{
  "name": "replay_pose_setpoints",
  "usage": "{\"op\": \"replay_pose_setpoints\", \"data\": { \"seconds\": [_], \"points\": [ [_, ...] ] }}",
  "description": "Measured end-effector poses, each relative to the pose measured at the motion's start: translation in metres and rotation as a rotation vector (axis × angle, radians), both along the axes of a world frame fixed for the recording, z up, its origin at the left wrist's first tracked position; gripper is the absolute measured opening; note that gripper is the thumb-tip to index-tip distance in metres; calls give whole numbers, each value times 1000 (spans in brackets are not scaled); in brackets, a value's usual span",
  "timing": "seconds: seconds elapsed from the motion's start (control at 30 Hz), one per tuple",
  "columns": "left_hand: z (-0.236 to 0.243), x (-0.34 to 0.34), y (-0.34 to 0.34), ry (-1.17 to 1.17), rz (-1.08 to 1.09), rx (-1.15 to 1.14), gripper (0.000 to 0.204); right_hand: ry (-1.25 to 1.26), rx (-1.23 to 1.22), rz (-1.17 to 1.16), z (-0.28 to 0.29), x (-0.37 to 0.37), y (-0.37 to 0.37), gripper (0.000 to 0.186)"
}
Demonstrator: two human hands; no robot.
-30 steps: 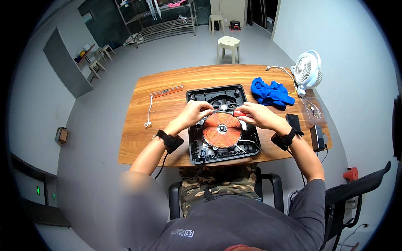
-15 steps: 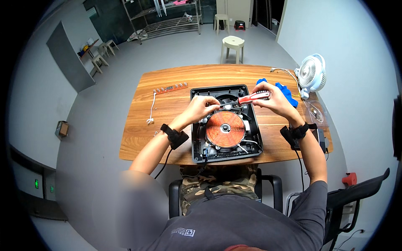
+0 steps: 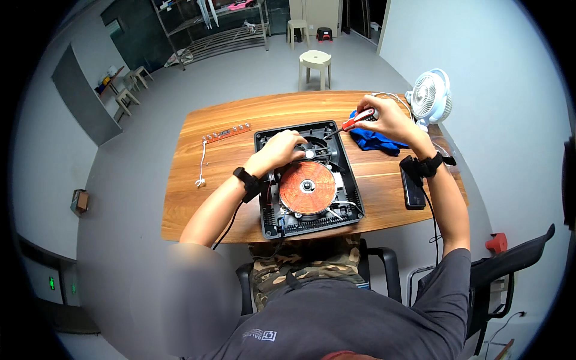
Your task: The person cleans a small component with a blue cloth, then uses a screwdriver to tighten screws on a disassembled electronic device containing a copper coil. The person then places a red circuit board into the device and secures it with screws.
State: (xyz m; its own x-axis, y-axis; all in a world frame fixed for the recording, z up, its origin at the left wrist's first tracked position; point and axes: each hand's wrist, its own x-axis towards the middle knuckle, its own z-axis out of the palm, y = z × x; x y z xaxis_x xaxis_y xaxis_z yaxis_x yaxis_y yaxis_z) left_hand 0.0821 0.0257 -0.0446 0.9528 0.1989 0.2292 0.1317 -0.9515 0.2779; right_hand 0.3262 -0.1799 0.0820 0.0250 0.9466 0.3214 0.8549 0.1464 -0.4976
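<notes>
An open induction cooker base [image 3: 351, 192], a black tray-like housing, lies on the table in front of me. The round copper coil [image 3: 297, 191] fills its nearer part, and a black cooling fan [image 3: 312, 144] sits in its far part. My left hand [image 3: 278, 151] reaches in from the left, its curled fingers and thumb around the fan's left side; the fingertips are partly hidden. In my closed right hand [image 3: 387, 122] is a red and white screwdriver [image 3: 355, 120]. It slants down to the left, its tip at the far right of the housing, near the fan.
On the table's left lies a small circuit board strip [image 3: 225, 132] with a white cable [image 3: 203, 165]. To the right are a blue cloth [image 3: 375, 141], a dark phone [image 3: 413, 191] and a white fan [image 3: 431, 99]. A stool [image 3: 315, 60] stands beyond the table.
My left fingers have left the screwdriver shaft and moved onto the cooling fan. The screwdriver has tipped steeper, toward the housing's far right. The whole view has shifted slightly.
</notes>
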Motion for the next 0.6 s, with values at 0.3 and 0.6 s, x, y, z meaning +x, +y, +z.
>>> {"op": "replay_pose_setpoints", "data": {
  "seconds": [0.3,0.6],
  "points": [
    [-21,39,-2,198,65,35,35,-120,-70,118,-4,-1,22,34],
    [-15,39,-9,180,77,9,35,-98,-120,140,-5,-6,26,34]
  ]
}}
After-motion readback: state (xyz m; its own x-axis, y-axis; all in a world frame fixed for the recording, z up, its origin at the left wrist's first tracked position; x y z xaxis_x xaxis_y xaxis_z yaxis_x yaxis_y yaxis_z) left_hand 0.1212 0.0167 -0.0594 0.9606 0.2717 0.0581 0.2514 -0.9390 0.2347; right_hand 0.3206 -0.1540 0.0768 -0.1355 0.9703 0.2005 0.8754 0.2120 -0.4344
